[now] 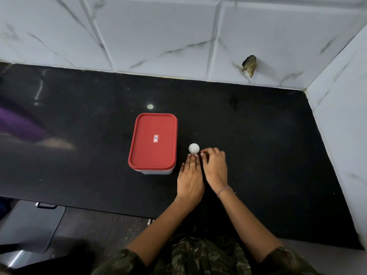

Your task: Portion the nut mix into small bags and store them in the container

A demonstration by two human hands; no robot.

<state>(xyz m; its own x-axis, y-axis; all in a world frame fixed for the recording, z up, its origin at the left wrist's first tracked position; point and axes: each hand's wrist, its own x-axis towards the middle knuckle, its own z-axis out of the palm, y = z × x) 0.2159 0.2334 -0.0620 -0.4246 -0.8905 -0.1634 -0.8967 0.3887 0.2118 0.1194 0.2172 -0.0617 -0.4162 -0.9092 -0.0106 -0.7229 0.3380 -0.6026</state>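
Hands together right of centre on bench [258,126]: left hand [190,175] flat, fingers straight, tips touching small white ball [194,148]; right hand [215,167] beside it, fingers bent, hold unclear. Container [153,141] just left, red lid on. No nuts or bags visible; probably setup. Next: lift lid.

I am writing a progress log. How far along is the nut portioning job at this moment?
Done: nothing can be confirmed. The container stands closed under its red lid, contents hidden. In hand: the left hand, fingers straight, is at a small white ball; the right hand is beside it, fingers bent. Left: no nut mix or bags show on the black counter, so portioning is either finished or not begun; I cannot tell which.
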